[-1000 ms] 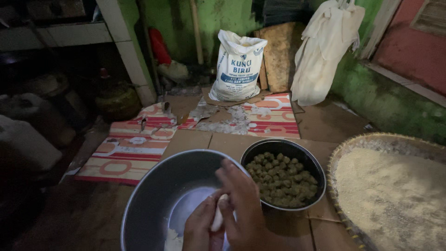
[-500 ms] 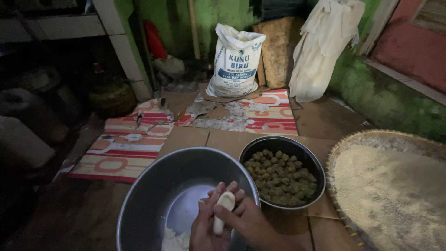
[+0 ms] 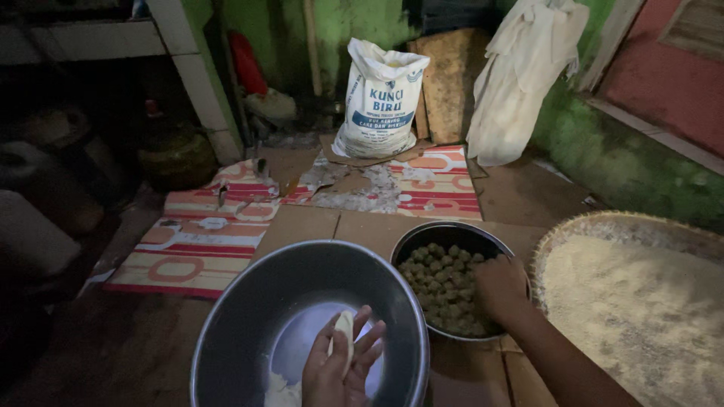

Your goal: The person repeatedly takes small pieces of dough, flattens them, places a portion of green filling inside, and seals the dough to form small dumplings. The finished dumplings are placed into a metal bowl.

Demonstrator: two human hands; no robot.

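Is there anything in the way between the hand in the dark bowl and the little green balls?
Nothing visible blocks it. The right hand is already inside the dark bowl, resting right on the pile of green balls. The left hand holds a flat piece of white dough over the big metal bowl beside it.

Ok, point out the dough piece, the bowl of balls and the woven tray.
dough piece [image 3: 345, 332], head view, its upper half
bowl of balls [image 3: 431, 234], head view, far rim
woven tray [image 3: 596, 222], head view, far rim

one head-worn view looks steeply down, close over the floor toward the far wall.
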